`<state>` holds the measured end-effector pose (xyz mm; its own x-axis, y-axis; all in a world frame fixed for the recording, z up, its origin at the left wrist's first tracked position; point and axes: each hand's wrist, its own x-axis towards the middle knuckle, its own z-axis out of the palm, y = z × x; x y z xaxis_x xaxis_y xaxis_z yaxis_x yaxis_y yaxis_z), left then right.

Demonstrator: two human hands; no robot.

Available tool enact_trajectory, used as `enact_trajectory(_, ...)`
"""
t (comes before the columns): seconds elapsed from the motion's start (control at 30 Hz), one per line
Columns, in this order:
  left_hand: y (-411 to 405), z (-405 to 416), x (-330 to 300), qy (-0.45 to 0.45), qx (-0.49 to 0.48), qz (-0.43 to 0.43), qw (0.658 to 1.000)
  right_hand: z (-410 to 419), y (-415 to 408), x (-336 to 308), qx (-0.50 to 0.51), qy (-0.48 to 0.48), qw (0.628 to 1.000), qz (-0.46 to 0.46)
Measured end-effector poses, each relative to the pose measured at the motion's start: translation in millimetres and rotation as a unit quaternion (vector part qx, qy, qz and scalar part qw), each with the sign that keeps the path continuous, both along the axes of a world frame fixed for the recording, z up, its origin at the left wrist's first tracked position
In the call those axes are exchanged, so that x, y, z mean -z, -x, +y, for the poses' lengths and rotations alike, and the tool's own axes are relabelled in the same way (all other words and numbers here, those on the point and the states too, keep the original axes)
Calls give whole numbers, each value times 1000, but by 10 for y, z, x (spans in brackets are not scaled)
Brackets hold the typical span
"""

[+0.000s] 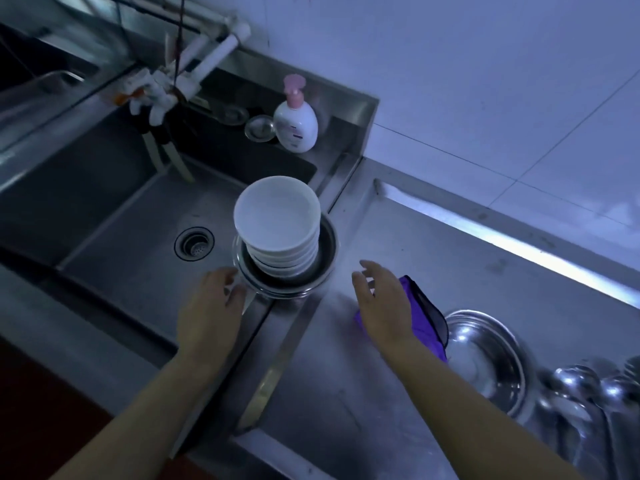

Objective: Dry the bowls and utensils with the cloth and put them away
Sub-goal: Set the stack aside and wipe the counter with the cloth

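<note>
A stack of several white bowls (277,220) sits inside nested steel bowls (325,251) at the sink's right edge. My left hand (211,306) hovers just left of the steel bowls, fingers relaxed, holding nothing. My right hand (381,303) hangs over the counter to the right of the stack, fingers spread and empty. A purple cloth (426,317) lies on the counter partly under that hand. A steel bowl (485,355) rests right of the cloth, and several steel spoons (575,386) lie at the far right.
The steel sink (138,216) with a drain (194,244) lies to the left. A pink-capped soap bottle (296,123) and a small steel dish (259,129) stand at the sink's back corner. White pipes and a tap (204,53) hang above. The counter (433,237) runs along a tiled wall.
</note>
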<state>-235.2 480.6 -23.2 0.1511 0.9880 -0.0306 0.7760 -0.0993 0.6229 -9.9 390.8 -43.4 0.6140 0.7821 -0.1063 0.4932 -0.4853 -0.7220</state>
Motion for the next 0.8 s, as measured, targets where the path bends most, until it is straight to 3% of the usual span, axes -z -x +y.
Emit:
enact_trajectory(0.13,-30,451,31,34,0,-16,999,448,168,-117,9,14,996,83)
enact_trajectory(0.3,-109,717,43,83,67,-41,993,713,290,-97,43,46,995,80)
enact_trajectory(0.57,-68,860,167,131,100,-137,977,811,303,-8,53,95,993,40)
enact_trajectory(0.8,-92,913,204,177,94,-162,966,829,285,30,64,105,992,33)
